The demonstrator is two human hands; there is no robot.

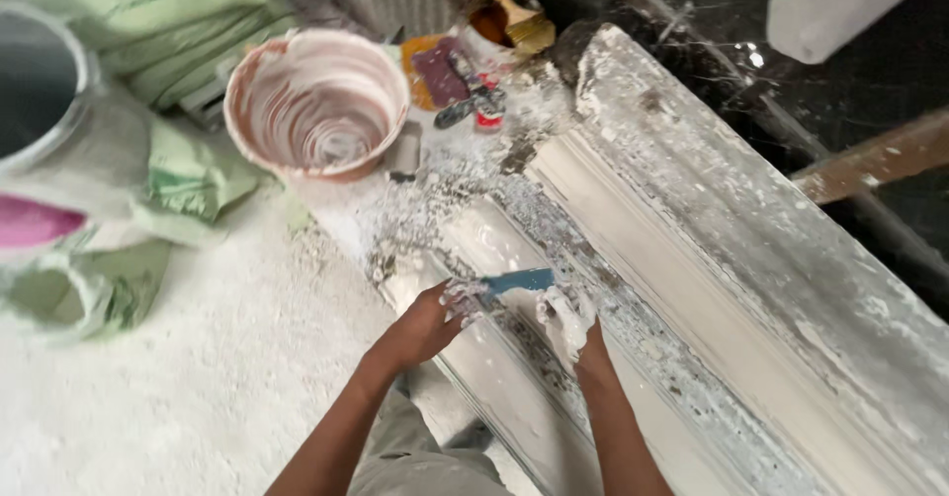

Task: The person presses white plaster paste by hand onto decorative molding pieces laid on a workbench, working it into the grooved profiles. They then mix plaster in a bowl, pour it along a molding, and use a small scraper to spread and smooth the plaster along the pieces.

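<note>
While both plaster-caked hands meet over the long white moulding, the left hand closes its fingers on a thin blue scraper, and the right hand curls beside the blade, holding nothing I can make out. The scraper looks light, stiff and slippery; grip its handle end. A plaster-smeared bucket sits well beyond the fingers.

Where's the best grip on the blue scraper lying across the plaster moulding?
Probably by the left end of the blue scraper, coming from the left side. The left hand already pinches that end; the right end lies free above the right hand, over the moulding.
</note>
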